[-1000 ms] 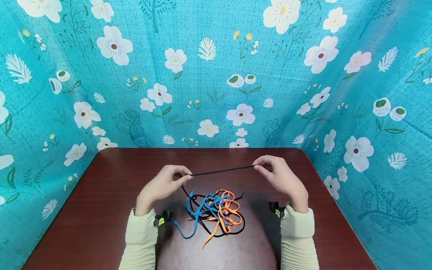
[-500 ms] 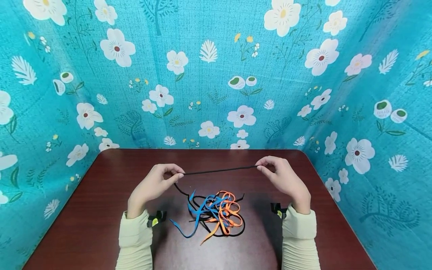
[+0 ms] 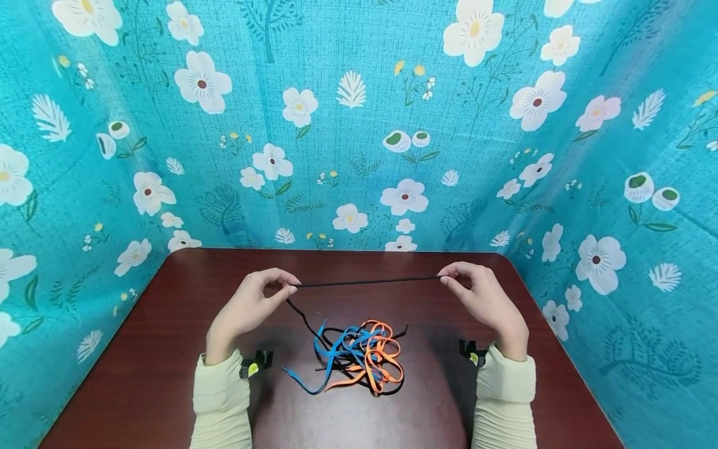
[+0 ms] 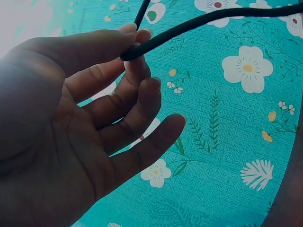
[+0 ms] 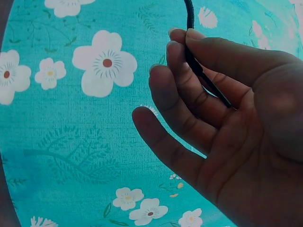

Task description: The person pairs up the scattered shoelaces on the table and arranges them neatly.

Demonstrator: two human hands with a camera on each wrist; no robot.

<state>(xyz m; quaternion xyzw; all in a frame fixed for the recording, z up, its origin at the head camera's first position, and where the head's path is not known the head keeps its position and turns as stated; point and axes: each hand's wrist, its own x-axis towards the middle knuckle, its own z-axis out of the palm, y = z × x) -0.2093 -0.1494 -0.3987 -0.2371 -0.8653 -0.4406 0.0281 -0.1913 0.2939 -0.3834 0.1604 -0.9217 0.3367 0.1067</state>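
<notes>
A black shoelace (image 3: 367, 282) is stretched nearly straight above the table between both hands. My left hand (image 3: 247, 307) pinches it between thumb and forefinger, and from there the lace slants down into a tangled pile. My right hand (image 3: 487, 300) pinches the lace close to its end; in the right wrist view the thin tip (image 5: 217, 90) lies against the palm. On the table below, blue lace (image 3: 336, 349), orange lace (image 3: 373, 362) and more black lace are tangled together. A blue end (image 3: 300, 381) sticks out to the left of the pile.
The dark reddish-brown table (image 3: 168, 349) has rounded far corners. A turquoise flowered cloth (image 3: 359, 149) hangs behind it and along both sides. Small black devices are strapped at the wrists, one by the left sleeve (image 3: 221, 399) and one by the right sleeve (image 3: 507, 399).
My hands have moved apart, the left one leftward and the right one slightly rightward, so a longer stretch of black lace spans between them. An orange end in the pile has shifted left.
</notes>
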